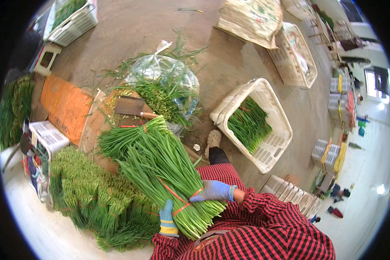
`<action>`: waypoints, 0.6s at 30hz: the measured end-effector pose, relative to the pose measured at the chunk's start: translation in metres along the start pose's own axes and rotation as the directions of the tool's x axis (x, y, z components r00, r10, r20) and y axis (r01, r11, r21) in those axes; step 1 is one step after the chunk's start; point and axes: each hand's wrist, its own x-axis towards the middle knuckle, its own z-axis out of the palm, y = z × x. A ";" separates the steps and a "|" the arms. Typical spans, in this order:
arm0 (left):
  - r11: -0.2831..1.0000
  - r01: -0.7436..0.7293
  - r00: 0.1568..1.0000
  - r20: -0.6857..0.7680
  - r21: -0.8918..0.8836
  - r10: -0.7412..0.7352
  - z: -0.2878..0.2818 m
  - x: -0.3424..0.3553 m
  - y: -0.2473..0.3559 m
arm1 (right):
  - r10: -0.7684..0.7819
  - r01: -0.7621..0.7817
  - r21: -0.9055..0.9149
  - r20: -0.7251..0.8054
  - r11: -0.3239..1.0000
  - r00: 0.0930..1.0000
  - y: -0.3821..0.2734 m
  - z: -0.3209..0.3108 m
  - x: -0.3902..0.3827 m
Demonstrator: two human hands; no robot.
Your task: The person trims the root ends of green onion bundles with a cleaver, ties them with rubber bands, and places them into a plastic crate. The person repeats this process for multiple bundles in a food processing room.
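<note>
A seated person in red-and-black checked clothing holds a long leafy green bundle [160, 158] across the lap, cut stems toward the body, leaf tips pointing away. The gloved right hand [213, 191] closes over the upper side near the stems, by the orange bands [173, 192]; the gloved left hand [167, 217] grips the opposite side, its fingers probably tucked underneath. Good handling here means firm but gentle pressure at the stems, bands lying flat, and the loose leaves supported so they don't bend. On the left, a heap of banded greens [95, 190] crowds close; ahead lies a broad-bladed tool [129, 105]. To the right, a white crate [281, 125] stands tilted, its raised rim beside the shoe [213, 141], with concrete floor [229, 60] stretching beyond.
</note>
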 end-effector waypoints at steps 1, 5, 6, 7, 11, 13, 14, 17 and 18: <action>0.997 0.026 0.998 -0.064 0.075 -0.021 0.000 -0.003 0.001 | -0.025 0.025 -0.003 -0.032 1.000 0.999 0.001 0.003 -0.011; 0.985 0.013 0.999 -0.044 0.175 -0.006 0.005 -0.012 0.001 | -0.180 0.183 0.079 -0.045 0.980 0.983 0.011 0.005 -0.056; 0.966 -0.046 0.998 0.053 0.255 0.033 0.008 -0.008 0.000 | -0.108 0.110 0.136 -0.026 0.984 0.994 0.015 0.000 -0.055; 0.927 -0.054 0.998 0.001 0.370 0.058 0.012 -0.005 -0.002 | 0.046 -0.046 0.105 -0.001 0.993 0.999 0.021 -0.008 -0.053; 0.905 -0.173 0.981 -0.016 0.389 0.194 0.052 0.022 -0.038 | -0.057 0.174 0.262 -0.402 0.949 0.914 0.048 -0.028 -0.029; 0.932 -0.245 0.969 0.047 0.266 0.241 0.073 0.027 -0.050 | -0.140 0.260 0.233 -0.432 0.937 0.891 0.071 -0.044 -0.030; 0.937 -0.239 0.971 0.068 0.255 0.229 0.085 0.029 -0.059 | -0.170 0.281 0.208 -0.432 0.937 0.886 0.083 -0.053 -0.034; 0.880 -0.320 0.947 0.110 0.351 0.301 0.129 0.043 -0.107 | -0.185 0.271 0.120 -0.471 0.955 0.862 0.120 -0.100 -0.058; 0.871 -0.296 0.953 0.054 0.392 0.299 0.144 0.051 -0.128 | -0.221 0.305 0.116 -0.460 0.945 0.860 0.136 -0.123 -0.069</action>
